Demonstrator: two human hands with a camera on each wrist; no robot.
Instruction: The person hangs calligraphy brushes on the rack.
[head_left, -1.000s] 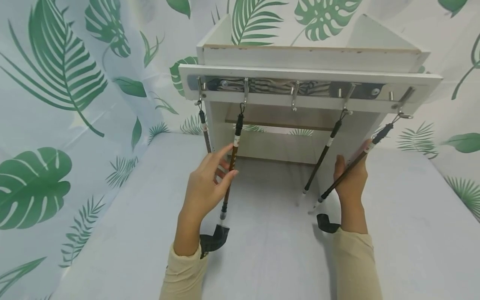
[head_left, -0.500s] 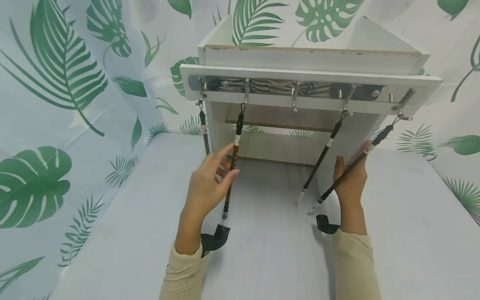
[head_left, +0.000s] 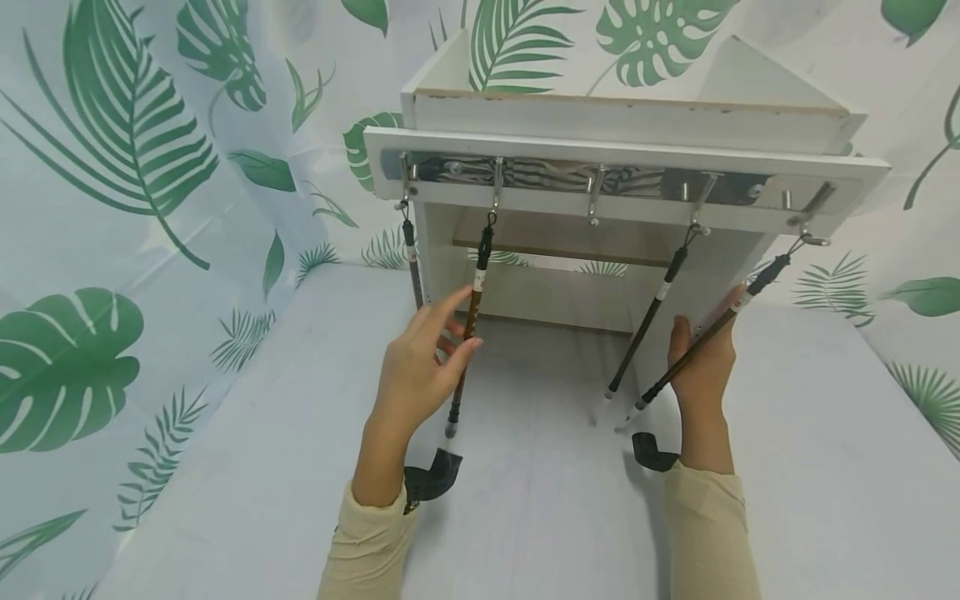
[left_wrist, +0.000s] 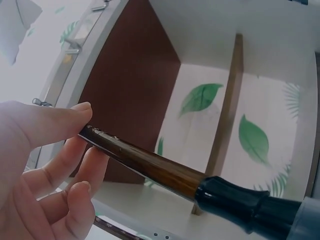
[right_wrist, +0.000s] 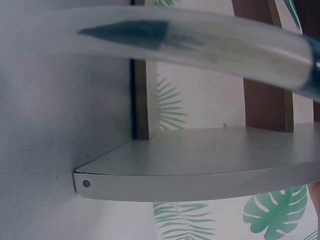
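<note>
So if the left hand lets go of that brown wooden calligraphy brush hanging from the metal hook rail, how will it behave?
The brown wooden calligraphy brush hangs by a loop from one hook on the metal hook rail, so it would probably swing, not drop. Its shaft looks thin and rigid, likely light. The left hand pinches it with fingertips only, and the glossy finish may be somewhat slippery.

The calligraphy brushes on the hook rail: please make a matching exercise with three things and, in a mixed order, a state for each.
Things:
1. Second brush from the left
2. Far right brush
3. Middle hook

States:
a. carries nothing
b. pinched by the left hand
c. lies against the right hand

Pairs: 1-b, 2-c, 3-a
</note>
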